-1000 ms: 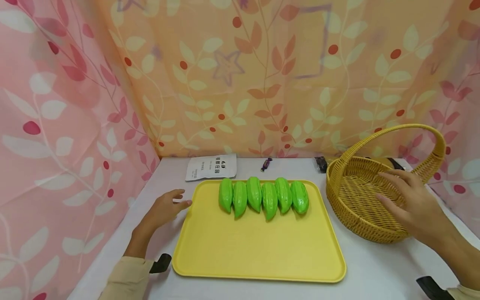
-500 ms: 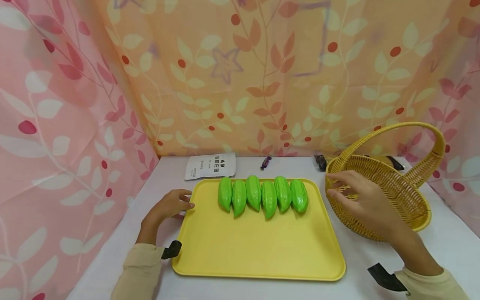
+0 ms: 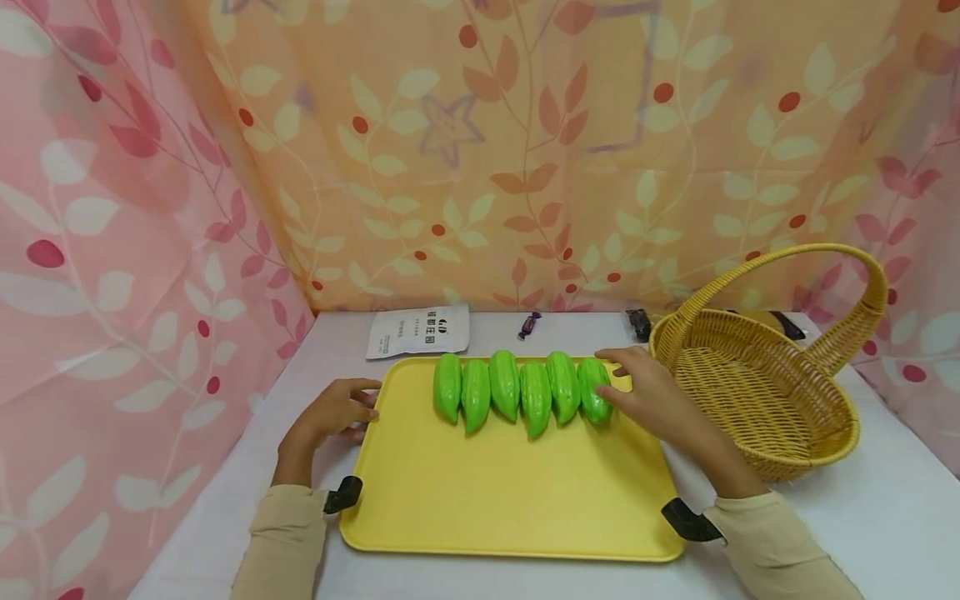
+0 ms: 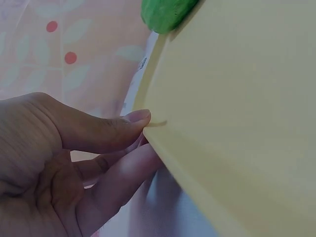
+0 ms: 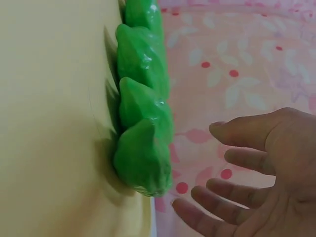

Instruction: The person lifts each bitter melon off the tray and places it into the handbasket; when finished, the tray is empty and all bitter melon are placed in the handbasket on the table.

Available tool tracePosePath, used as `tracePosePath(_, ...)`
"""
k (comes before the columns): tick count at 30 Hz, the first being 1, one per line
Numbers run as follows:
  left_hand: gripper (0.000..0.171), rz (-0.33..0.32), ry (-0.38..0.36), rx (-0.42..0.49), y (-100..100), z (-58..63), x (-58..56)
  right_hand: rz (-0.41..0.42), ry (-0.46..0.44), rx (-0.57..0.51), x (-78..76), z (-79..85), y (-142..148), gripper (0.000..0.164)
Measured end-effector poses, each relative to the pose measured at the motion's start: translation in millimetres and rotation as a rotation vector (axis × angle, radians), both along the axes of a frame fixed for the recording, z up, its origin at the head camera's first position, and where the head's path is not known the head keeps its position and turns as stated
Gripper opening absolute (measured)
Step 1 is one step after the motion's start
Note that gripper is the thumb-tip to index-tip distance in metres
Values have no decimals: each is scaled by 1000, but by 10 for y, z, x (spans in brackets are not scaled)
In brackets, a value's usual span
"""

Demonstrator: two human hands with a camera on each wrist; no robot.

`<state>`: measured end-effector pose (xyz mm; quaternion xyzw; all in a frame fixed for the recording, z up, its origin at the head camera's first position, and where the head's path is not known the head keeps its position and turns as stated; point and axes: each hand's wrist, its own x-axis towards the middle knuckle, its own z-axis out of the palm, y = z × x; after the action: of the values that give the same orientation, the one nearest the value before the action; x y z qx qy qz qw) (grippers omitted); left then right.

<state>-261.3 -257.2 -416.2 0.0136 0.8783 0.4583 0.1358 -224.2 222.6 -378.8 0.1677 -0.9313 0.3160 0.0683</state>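
Six green vegetables (image 3: 535,400) lie in a row on a yellow tray (image 3: 510,500), a hand at each end.
The left wrist view shows what the head view half hides: the left hand (image 3: 333,412) pinches the tray's edge, thumb above and fingers beneath. From the head, the right hand (image 3: 652,396) overlaps the rightmost vegetable; the right wrist view shows its fingers spread and relaxed, with curtain (image 5: 237,64) visible between the thumb and that vegetable. Only the head view takes in all six, side by side along the tray's far half, and the wicker basket (image 3: 742,408) standing right of the tray, its woven floor showing. A white pouch (image 3: 417,333) lies behind the tray.
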Motion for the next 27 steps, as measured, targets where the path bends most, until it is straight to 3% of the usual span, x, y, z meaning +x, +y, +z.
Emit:
tracePosePath(10, 61, 11, -4, -1, 0, -19, -2, -38, -126, 57, -238, -223, -50, 59)
tracePosePath(17, 60, -6, 16, 3, 9, -45, -23, -79, -176, 26, -284, -336, -32, 62)
tracePosePath(27, 61, 0, 6, 10, -10, -21, -4, -81, -196, -43, -317, -375, -47, 66)
